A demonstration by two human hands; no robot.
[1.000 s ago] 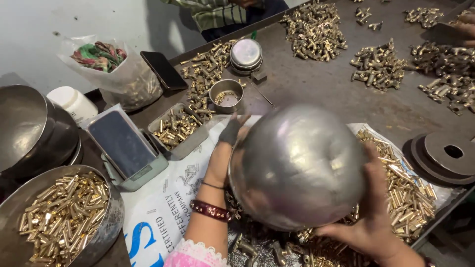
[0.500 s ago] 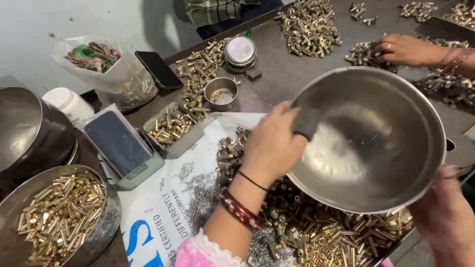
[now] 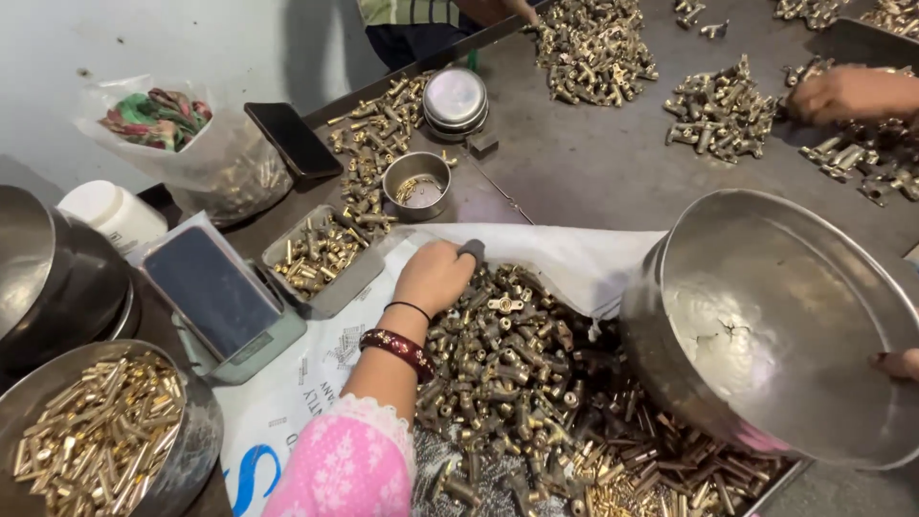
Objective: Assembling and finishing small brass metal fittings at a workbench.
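Right hand [image 3: 898, 364] tilts empty steel bowl [image 3: 785, 325] beside heaped brass fittings [image 3: 517, 383].

Soft, even light fills the scene. A pale glare patch sits inside the steel bowl [image 3: 775, 325] toward four o'clock; shadows beneath it are shallow. Focus is sharp centrally, with wide-angle stretching at the edges.
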